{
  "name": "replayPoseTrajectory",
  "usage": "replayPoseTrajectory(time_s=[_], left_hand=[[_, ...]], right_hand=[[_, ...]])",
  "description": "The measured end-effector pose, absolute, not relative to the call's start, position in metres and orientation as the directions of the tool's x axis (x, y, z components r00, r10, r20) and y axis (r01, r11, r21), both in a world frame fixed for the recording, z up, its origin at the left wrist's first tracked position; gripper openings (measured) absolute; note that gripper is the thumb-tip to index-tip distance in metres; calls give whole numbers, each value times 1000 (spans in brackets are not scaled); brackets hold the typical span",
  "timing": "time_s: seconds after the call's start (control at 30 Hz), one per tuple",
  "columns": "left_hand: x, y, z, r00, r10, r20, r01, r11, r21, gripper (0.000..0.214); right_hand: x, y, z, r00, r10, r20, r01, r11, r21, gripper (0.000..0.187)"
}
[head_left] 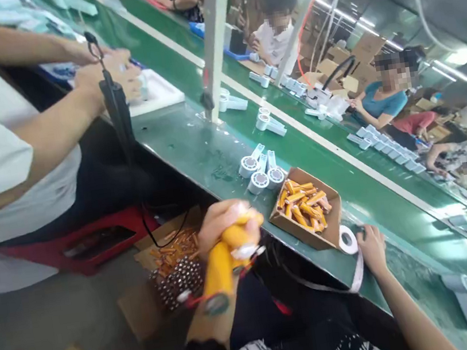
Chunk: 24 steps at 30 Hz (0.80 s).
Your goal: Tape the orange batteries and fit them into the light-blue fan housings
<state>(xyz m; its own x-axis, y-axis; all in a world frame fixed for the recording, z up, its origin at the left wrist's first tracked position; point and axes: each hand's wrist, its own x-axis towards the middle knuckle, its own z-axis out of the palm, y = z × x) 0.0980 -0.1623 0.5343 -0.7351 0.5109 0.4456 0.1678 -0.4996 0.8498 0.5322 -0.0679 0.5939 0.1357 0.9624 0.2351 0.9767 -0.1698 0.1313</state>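
Note:
My left hand (225, 222) is wrapped round several yellow-orange wrapped battery packs (219, 272), held up in front of the bench edge. Red leads and small white ends stick out from them, and motion blurs part of the grip. My right hand (373, 251) rests on the green bench, fingers bent and apart, beside a roll of white tape (347, 240). From the roll a loose strip of tape (357, 274) hangs over the edge close to my thumb; whether I touch it is unclear. An open carton (307, 240) filled with small orange-wrapped pieces stands between my hands.
White handheld-fan-like units (259, 181) stand behind the carton. A green conveyor (299, 148) runs beyond, carrying similar units. A co-worker's hands (111, 79) work at left beside a hanging electric screwdriver (116, 107). Below are a red stool (95, 241) and boxes of batteries (181, 283).

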Motion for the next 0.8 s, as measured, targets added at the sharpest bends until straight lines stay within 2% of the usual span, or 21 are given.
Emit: replayPoseTrajectory(time_s=[0.07, 0.1, 0.17, 0.2, 0.27, 0.33, 0.37, 0.47, 0.53, 0.57, 0.63, 0.7, 0.8], left_hand=[[124, -122, 564, -617, 442, 651, 257, -668, 698, 31], [137, -103, 574, -491, 431, 757, 300, -732, 611, 29], [158, -72, 585, -154, 547, 823, 367, -741, 562, 31], [165, -60, 586, 33, 641, 767, 406, -709, 576, 36], [174, -45, 585, 305, 783, 542, 494, -617, 613, 53], [176, -40, 583, 421, 824, 379, 531, -563, 634, 71], [176, -41, 582, 433, 825, 364, 521, -558, 646, 72], [176, -53, 577, 312, 786, 533, 390, -618, 683, 49], [176, -73, 566, 80, 759, 646, 291, -638, 713, 35], [175, -86, 557, -56, 753, 655, 249, -625, 740, 32], [173, -121, 528, -318, 739, 594, 177, -569, 803, 29], [172, -162, 489, -532, 706, 467, 118, -484, 867, 29], [178, -221, 429, -719, 658, 224, 45, -277, 960, 38]], right_hand=[[532, -70, 597, 163, 960, 228, 979, -186, 82, 32], [531, -72, 599, 172, 959, 224, 980, -189, 59, 33], [530, -74, 602, 184, 960, 212, 981, -192, 17, 37], [530, -74, 603, 189, 960, 206, 981, -193, 0, 38], [530, -75, 604, 196, 962, 191, 980, -196, -21, 40], [531, -75, 603, 203, 963, 178, 979, -202, -24, 39], [532, -76, 602, 203, 964, 173, 979, -203, -20, 38], [533, -77, 596, 195, 967, 162, 980, -199, 3, 38], [532, -78, 590, 185, 970, 157, 982, -190, 16, 38], [532, -78, 588, 175, 971, 162, 984, -179, 13, 38], [532, -78, 585, 148, 973, 179, 989, -149, -7, 35], [531, -79, 585, 129, 973, 193, 992, -126, -27, 32], [527, -79, 586, 135, 969, 207, 990, -122, -72, 27]])
